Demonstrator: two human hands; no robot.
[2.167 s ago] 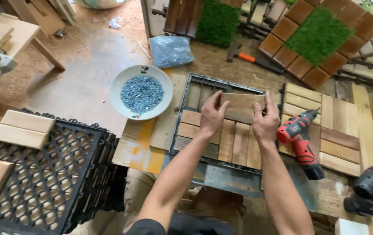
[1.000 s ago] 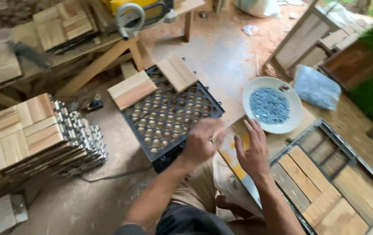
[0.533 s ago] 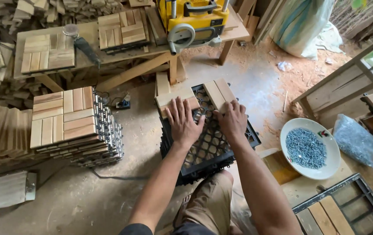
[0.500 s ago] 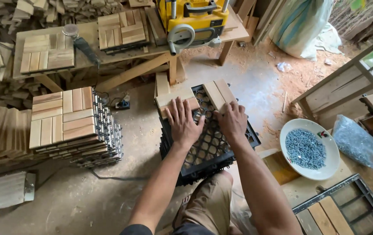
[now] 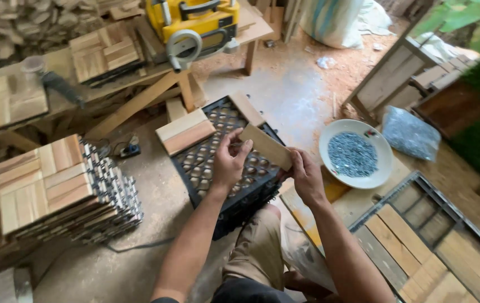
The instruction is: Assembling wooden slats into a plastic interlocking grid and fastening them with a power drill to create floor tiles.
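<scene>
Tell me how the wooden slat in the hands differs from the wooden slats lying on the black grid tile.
The held slat is raised off the black grid tile, gripped between the left hand and right hand; the lying slats rest flat on the tile's far corner, untouched. The held slat is single; the lying slats sit side by side as a pair. All are pale, flat wooden strips of similar shape.

We are in a woodworking shop; sawdust (image 5: 330, 62) covers the concrete floor; a yellow benchtop planer (image 5: 195, 22) sits on a rough wooden bench (image 5: 139, 84); finished slatted wood tiles (image 5: 44, 179) stand stacked on their black plastic grids; loose offcuts (image 5: 21, 22) pile up behind; a white bowl of screws (image 5: 355, 154) waits beside an assembly frame (image 5: 430, 235).
</scene>
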